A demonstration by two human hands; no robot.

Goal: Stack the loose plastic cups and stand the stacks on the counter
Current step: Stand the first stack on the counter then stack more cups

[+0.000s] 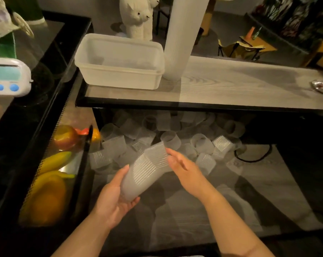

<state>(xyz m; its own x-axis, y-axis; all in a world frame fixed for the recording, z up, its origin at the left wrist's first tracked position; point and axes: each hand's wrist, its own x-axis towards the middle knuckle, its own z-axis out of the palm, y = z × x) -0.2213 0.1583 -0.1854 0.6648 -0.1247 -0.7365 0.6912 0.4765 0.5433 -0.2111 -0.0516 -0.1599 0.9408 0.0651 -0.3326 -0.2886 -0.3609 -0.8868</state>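
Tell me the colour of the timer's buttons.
Blue, on the white timer at far left; head view, the only one.

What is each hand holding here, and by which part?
The left hand grips the lower end of a short cup stack; the right hand touches its upper end with relaxed fingers.

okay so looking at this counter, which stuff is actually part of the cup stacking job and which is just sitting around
Part of the job:
short stack held by left hand and right hand
loose cups in the pile
tall stack on the counter

Just lying about:
plastic tub
timer
toy fruit
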